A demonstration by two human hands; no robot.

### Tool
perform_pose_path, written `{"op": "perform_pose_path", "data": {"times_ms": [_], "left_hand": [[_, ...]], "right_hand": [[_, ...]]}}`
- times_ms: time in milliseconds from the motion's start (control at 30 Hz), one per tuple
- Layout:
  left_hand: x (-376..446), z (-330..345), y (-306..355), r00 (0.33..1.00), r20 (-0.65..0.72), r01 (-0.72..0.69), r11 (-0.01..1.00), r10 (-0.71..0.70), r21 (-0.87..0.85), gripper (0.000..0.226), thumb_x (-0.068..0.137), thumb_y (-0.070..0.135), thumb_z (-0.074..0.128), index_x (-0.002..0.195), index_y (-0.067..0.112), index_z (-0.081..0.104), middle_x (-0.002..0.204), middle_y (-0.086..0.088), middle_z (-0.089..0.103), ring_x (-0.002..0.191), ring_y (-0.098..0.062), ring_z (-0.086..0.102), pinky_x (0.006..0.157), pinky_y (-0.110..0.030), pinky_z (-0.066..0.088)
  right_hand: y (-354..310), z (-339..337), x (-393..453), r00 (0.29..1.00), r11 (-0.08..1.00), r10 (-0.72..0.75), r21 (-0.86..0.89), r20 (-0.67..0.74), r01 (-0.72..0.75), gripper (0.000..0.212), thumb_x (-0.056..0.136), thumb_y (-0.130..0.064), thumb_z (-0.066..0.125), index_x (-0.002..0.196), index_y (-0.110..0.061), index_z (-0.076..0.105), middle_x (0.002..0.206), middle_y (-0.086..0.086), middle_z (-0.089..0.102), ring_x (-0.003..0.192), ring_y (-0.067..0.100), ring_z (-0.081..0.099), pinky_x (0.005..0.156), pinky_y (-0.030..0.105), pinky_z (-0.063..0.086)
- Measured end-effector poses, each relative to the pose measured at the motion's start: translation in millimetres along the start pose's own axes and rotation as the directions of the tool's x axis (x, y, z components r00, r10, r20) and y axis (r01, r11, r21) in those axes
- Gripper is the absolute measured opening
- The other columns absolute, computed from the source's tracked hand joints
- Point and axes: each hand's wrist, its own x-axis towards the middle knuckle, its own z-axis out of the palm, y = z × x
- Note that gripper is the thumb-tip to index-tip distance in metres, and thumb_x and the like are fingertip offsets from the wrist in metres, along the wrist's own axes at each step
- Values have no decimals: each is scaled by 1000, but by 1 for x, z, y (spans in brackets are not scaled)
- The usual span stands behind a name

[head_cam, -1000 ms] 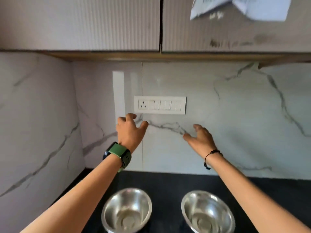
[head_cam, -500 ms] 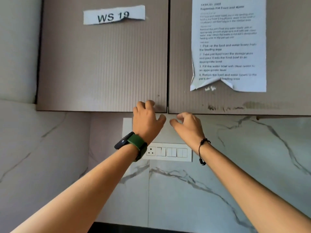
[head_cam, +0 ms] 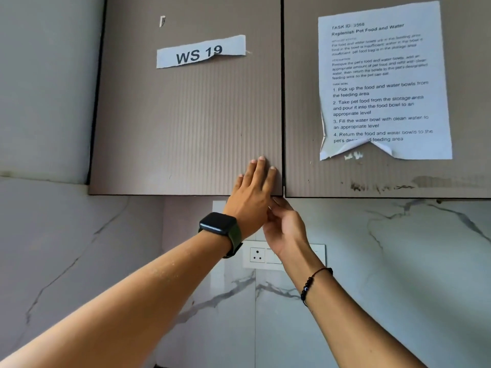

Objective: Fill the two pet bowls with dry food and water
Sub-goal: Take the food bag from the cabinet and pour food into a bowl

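You've got one view only, the head cam, wide-angle, so no second view to share anything w/. It's tilted up and fwd, facing the wall cabinets square-on: left cabinet door [head_cam: 186,115] and right cabinet door [head_cam: 372,176] fill the top half, marble backsplash [head_cam: 398,261] w/ the switch plate [head_cam: 257,256] below. It sits close, at arm's reach of the doors; both forearms run in from the bottom edge. Left wall [head_cam: 39,102] bends at the frame edge, lens distortion
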Motion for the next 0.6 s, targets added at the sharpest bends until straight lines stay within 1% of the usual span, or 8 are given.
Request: {"op": "perform_pose_path", "data": {"times_ms": [100, 167, 233, 300, 333, 400, 500, 600], "left_hand": [[-5, -9, -1, 999, -15, -33, 999, 33, 18, 67, 95, 11, 33, 150, 14, -6, 157, -11, -18, 145, -29, -17, 120, -43, 2], [-7, -18, -4, 996, -57, -63, 997, 65, 33, 62, 100, 23, 29, 150, 14, -5, 158, -10, -16, 145, -29, -16, 120, -44, 3], [-11, -28, -5, 989, -113, -90, 995, 93, 30, 63, 98, 37, 25, 150, 15, -1, 158, -10, -12, 146, -29, -13, 120, -43, 4], [-17, -39, -3, 971, -200, -126, 991, 134, 51, 68, 92, 45, 24, 150, 13, 10, 159, -13, -3, 146, -31, -5, 118, -45, 10], [-20, -46, -2, 956, -247, -141, 986, 158, 87, 70, 89, 46, 26, 149, 10, 19, 158, -16, 3, 146, -34, 1, 117, -47, 15], [-26, -59, -3, 913, -329, -186, 964, 240, 188, 69, 86, 46, 38, 140, 3, 39, 153, -25, 19, 142, -41, 17, 112, -48, 25], [-39, -85, -18, 841, -310, -307, 862, 444, 403, 65, 81, 43, 60, 127, -2, 54, 144, -28, 37, 136, -44, 32, 109, -47, 34], [-59, -122, -34, 779, -197, -408, 719, 596, 563, 57, 88, 43, 54, 122, -2, 59, 136, -23, 51, 131, -40, 42, 105, -48, 41]], "right_hand": [[4, -1, -1, 1000, 997, 15, 81, 24, -17, 17, 88, 1, 49, 88, -7, 64, 85, 7, 70, 82, 21, 65, 82, 30, 50], [8, 1, -5, 994, 989, 20, 145, 105, -35, 9, 79, -2, 61, 84, -8, 65, 88, 7, 70, 84, 21, 65, 76, 29, 54], [13, 3, -10, 973, 972, 6, 226, 232, -60, 23, 68, -5, 72, 90, -8, 68, 98, 8, 71, 89, 21, 68, 74, 28, 56], [17, 7, -17, 942, 951, 16, 287, 335, -118, 28, 72, -5, 67, 100, -6, 69, 101, 9, 72, 91, 21, 70, 73, 28, 59], [19, 9, -19, 921, 940, 17, 307, 388, -147, 31, 72, -4, 68, 103, -6, 70, 102, 9, 72, 92, 21, 71, 73, 29, 59], [23, 18, -24, 868, 938, -5, 304, 496, -168, 46, 58, -8, 84, 103, -7, 72, 104, 9, 72, 94, 20, 70, 77, 29, 58], [34, 32, -29, 833, 955, -76, 281, 548, -98, 55, 40, -17, 95, 90, -9, 75, 97, 6, 74, 90, 16, 71, 74, 26, 58], [52, 51, -39, 795, 951, -159, 306, 585, -35, 51, 42, -24, 94, 89, -12, 76, 92, 2, 75, 83, 12, 70, 74, 23, 57]]}}
